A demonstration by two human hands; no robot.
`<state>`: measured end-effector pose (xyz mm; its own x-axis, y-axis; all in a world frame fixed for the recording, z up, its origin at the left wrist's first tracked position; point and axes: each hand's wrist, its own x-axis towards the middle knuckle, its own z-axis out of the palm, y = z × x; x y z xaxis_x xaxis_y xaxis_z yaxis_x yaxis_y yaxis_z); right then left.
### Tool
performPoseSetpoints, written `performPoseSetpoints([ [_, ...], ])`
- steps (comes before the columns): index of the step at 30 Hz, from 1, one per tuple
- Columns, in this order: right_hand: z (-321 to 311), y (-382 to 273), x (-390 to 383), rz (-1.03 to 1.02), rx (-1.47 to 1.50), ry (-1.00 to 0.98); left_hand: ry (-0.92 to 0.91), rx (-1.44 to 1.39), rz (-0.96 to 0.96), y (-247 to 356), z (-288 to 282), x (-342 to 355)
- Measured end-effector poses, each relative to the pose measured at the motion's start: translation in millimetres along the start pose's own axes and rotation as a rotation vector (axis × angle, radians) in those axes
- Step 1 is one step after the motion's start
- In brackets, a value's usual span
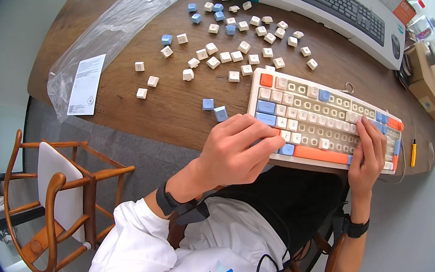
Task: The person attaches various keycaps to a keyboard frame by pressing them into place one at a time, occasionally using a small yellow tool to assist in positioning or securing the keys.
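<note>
A cream mechanical keyboard [316, 149] with white, blue and orange keycaps lies at a slant near the table's front edge. Many switch positions along it show no cap. My left hand [241, 149] is closed over the keyboard's lower left corner, thumb and fingertips together by a small orange keycap. Whatever those fingers pinch is hidden. My right hand [367, 154] lies on the keyboard's right part, fingers stretched out over the keys and apart from any loose cap. Two loose blue keycaps [220, 114] sit on the table beyond my left hand.
Several loose white keycaps [213, 62] and a few blue ones are scattered over the wooden table [129, 104]. Clear plastic wrap [103, 35] and a printed leaflet [87, 86] lie left. A keyboard box [321, 4] stands behind; a yellow screwdriver [413, 154] lies right. A chair [65, 196] stands left.
</note>
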<state>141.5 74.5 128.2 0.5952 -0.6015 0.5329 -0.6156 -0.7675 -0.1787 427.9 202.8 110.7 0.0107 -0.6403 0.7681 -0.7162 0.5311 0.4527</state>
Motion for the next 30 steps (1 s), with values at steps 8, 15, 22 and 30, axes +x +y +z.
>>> performPoseSetpoints([
  [8,9.3,-4.4,-8.8,-0.216,0.101,0.081,-0.086,0.153,-0.044,1.3,-11.5,5.4],
  [15,13.6,-13.9,-24.5,-0.225,0.089,0.090,-0.099,0.118,-0.015,1.7,-26.1,22.6],
  [22,22.0,-14.7,-29.5,-0.222,0.032,0.161,-0.022,0.411,-0.181,-10.1,-79.9,59.5],
  [30,14.9,-10.8,-28.3,-0.188,0.184,0.114,-0.083,0.474,-0.378,-12.2,-101.4,57.0],
])
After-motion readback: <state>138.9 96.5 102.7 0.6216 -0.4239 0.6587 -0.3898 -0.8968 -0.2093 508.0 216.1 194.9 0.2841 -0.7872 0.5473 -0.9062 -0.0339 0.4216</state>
